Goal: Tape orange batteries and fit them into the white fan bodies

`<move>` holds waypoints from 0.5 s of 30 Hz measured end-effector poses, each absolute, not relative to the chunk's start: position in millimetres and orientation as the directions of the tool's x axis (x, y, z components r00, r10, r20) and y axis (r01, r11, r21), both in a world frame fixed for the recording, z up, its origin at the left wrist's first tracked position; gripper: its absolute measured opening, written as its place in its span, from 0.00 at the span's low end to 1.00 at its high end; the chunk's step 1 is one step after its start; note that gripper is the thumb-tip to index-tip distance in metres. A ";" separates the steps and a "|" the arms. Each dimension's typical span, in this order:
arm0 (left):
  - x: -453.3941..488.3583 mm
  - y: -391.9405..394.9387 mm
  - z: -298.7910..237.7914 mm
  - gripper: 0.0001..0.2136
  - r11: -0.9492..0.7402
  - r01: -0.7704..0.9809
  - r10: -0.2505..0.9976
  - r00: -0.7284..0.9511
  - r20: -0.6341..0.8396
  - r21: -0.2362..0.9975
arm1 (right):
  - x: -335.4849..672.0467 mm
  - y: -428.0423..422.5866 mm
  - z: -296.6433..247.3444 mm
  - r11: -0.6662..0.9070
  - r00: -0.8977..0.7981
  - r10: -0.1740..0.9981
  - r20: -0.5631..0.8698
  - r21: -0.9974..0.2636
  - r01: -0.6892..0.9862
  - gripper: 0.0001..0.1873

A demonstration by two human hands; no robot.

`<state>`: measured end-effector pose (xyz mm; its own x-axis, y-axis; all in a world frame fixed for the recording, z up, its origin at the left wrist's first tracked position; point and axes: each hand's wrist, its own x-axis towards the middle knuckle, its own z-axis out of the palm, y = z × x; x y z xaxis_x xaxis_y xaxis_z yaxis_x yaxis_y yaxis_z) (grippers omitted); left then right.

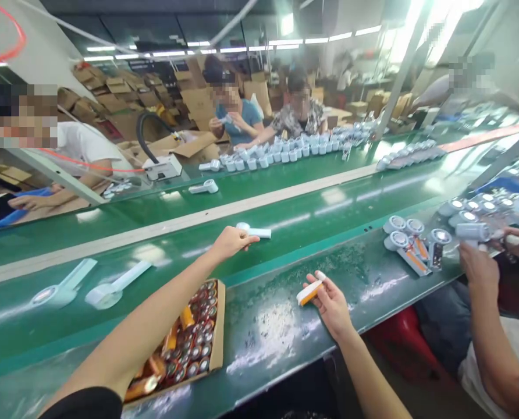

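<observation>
Two white plastic handheld devices (78, 278) lie well out to the left of the left hand (232, 242) on a glossy green conveyor belt (163, 317), their round heads and flat handles lying low on the smooth surface. Below that hand and under its forearm sits a shallow cardboard tray (220, 317), its low rim corralling rows of upright metal-topped cylindrical batteries (201, 349), with a few orange-wrapped ones lying among them, all within easy reach, it seems. The left hand's fingers curl down over the round head of another white device (255, 231), though I cannot tell whether they grip it or only rest there. To the right, the right hand (331, 307) is closed at the fingertips on an orange-and-white cylindrical battery (309, 291), held up clear of the powder-streaked green belt (281, 343), perhaps for a close look. Farther right, just beyond that hand, round-headed devices (394, 227) with orange cells lie grouped near a co-worker's hands (475, 267)
</observation>
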<state>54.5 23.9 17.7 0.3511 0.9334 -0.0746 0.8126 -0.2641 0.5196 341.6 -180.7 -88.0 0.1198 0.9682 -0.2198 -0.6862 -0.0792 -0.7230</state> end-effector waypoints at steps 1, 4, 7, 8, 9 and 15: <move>60.1 40.0 13.8 0.33 -0.275 0.825 0.934 0.351 -0.066 0.494 | 341.1 -179.9 -88.0 -0.080 0.116 0.970 -0.215 -0.728 -0.681 0.29; 72.5 77.6 4.8 0.27 -0.346 0.838 0.920 0.391 -0.022 0.421 | 341.2 -178.0 -89.3 -0.058 0.134 0.971 -0.196 -0.743 -0.667 0.30; 73.1 97.3 0.2 0.20 -0.399 0.865 0.894 0.441 -0.082 0.304 | 342.5 -177.4 -92.3 -0.015 0.170 0.971 -0.166 -0.756 -0.654 0.30; 70.7 99.6 -0.7 0.19 -0.412 0.872 0.883 0.453 -0.120 0.262 | 342.9 -177.4 -93.5 -0.007 0.176 0.971 -0.159 -0.760 -0.649 0.31; 67.3 100.2 -1.5 0.18 -0.431 0.874 0.869 0.469 -0.159 0.223 | 343.0 -177.6 -94.7 -0.008 0.176 0.972 -0.159 -0.763 -0.646 0.32; 39.9 82.0 -14.6 0.13 -0.613 0.789 0.754 0.600 -0.267 0.039 | 339.1 -177.9 -99.7 -0.078 0.105 0.978 -0.179 -0.785 -0.614 0.42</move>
